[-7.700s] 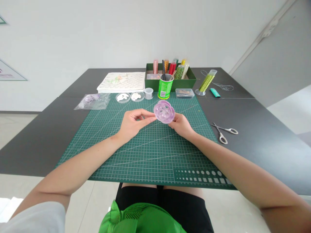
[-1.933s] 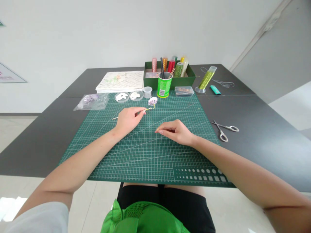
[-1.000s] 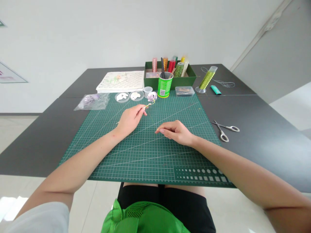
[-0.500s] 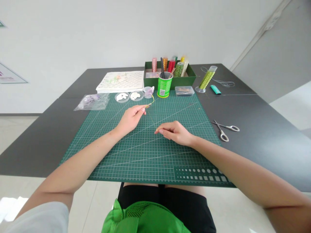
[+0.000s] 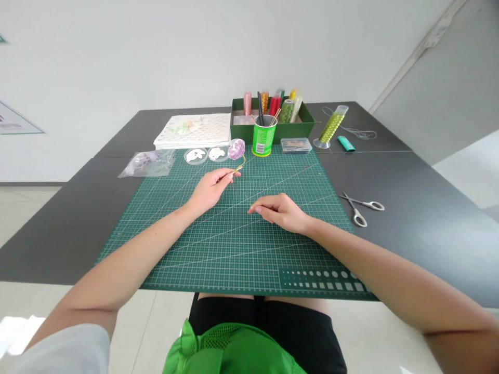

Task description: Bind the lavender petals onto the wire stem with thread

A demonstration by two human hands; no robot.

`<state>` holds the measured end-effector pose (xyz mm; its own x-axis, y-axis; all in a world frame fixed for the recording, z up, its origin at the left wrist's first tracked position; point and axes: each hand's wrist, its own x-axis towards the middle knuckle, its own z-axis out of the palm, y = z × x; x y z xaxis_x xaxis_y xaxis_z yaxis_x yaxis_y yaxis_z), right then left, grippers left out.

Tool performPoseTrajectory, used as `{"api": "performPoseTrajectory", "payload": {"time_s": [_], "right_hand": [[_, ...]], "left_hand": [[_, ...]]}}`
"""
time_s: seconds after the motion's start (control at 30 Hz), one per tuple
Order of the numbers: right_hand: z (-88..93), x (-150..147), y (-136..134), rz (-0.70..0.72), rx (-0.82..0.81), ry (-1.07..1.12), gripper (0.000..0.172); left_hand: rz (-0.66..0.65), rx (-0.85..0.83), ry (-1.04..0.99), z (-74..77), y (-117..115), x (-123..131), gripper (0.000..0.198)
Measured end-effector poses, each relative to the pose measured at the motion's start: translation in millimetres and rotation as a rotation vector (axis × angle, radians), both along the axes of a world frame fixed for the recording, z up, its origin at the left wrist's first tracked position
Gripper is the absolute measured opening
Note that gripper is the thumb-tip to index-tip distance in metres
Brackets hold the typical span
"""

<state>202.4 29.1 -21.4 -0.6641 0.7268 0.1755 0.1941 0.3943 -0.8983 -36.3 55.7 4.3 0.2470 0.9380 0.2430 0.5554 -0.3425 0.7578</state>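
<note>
A purple-and-white flower [image 5: 236, 149] on a curved green stem hangs over the back of the green cutting mat [image 5: 234, 259]. My left hand [image 5: 212, 188] pinches the lower end of that stem between thumb and fingers. Nearer to me and to the right, my right hand [image 5: 281, 212] rests low over the mat with thumb and index finger pressed together; whatever lies between the fingertips is too small to make out. Beside the flower are two clear dishes, one with white pieces [image 5: 195, 155], the other with cream pieces [image 5: 217, 153].
A green can [image 5: 263, 136] with sticks stands before a dark green box [image 5: 300, 130] of ribbon rolls. Behind left lies a white textured stack [image 5: 195, 132], with a plastic bag [image 5: 148, 162] nearer. Scissors [image 5: 359, 218], a green roll [image 5: 333, 124] and a clear case [image 5: 296, 146] are right.
The flower has turned, so its round, layered face now shows where its side was seen before. My left fingers have shifted slightly on the stem. My right hand has stayed in place.
</note>
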Motion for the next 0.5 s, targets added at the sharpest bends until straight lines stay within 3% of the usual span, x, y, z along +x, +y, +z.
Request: {"api": "performPoseTrajectory", "payload": {"time_s": [0.23,0.5], "right_hand": [[-1.2,-0.5,0.3,-0.014,-0.004,-0.005,0.030],[-2.3,-0.9,0.4,-0.023,-0.016,0.005,0.030]], "left_hand": [[0.029,-0.017,-0.017,-3.9,3.0,-2.5,0.028],[-0.024,-0.083,-0.138,-8.0,3.6,-2.1,0.025]]}}
